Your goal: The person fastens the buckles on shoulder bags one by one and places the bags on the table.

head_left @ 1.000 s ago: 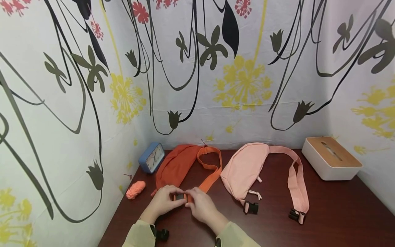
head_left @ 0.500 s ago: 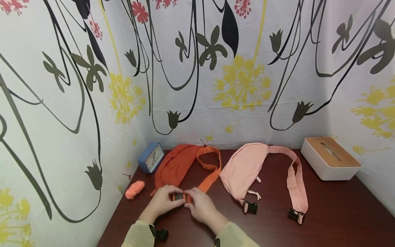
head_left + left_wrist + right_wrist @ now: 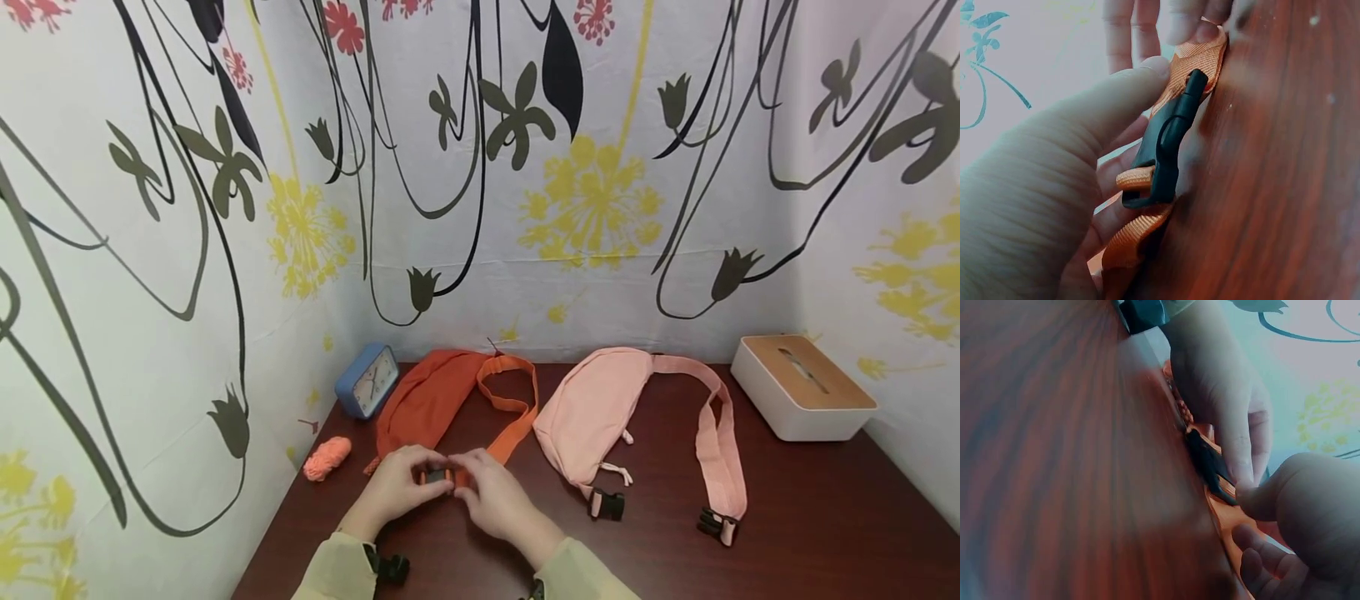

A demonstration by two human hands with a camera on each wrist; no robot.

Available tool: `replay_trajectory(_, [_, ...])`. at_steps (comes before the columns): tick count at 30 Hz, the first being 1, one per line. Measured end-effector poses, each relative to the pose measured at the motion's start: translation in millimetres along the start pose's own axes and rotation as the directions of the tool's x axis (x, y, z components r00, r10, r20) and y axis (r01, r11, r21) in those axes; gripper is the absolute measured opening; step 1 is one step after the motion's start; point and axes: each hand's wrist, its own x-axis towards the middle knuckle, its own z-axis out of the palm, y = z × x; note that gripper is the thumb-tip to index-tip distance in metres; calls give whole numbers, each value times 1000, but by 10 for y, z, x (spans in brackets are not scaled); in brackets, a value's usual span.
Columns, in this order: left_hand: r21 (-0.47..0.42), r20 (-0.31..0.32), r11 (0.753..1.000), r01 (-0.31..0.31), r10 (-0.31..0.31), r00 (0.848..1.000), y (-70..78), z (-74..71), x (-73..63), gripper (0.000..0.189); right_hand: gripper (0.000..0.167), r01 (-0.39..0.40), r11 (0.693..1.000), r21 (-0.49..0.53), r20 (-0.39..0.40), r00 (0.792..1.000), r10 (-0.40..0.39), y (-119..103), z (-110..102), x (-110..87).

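Over the past second almost nothing has shifted: both hands sit at the same spot on the bench [image 3: 787, 533], just in front of the orange waist bag [image 3: 431, 398], and the only change is a slight inward creep of the right hand [image 3: 497, 500] toward the left hand [image 3: 393, 490]. That reads as fine fingerwork on the black buckle [image 3: 437, 477] rather than any carrying or laying out. The left wrist view shows the buckle [image 3: 1166, 145] threaded on orange webbing [image 3: 1200, 59], with the left thumb [image 3: 1116, 100] curled over it and the fingers underneath, so that hand pinches the buckle. The right wrist view shows the buckle [image 3: 1210, 465] lying close against the bench, the right hand's fingers curled round the orange strap [image 3: 1232, 522] just beside it. My judgement is that the buckle halves are being lined up or pressed together, with the join not clearly finished. Right of the orange waist bag lies the pink waist bag [image 3: 592, 408], its own buckles apart
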Motion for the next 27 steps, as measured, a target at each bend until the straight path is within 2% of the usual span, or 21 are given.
replay_trajectory(5, [63, -36, 998, -15, 17, 999, 95, 0, 32, 30, 43, -10, 1000, -5, -11, 1000, 10, 76, -151, -30])
replay_trajectory(12, [100, -39, 994, -50, 54, 998, 302, 41, 122, 37, 41, 13, 1000, -15, -67, 998, -14, 198, -391, -114])
replay_trajectory(20, [122, -15, 983, -135, 138, 990, 562, 156, 245, 34, 34, 91, 996, -20, -149, 984, -93, 325, -632, -182])
replay_trajectory(27, [123, 48, 984, -128, 123, 991, 788, 294, 337, 39, 33, 122, 988, -94, -221, 965, -140, 498, -879, -283])
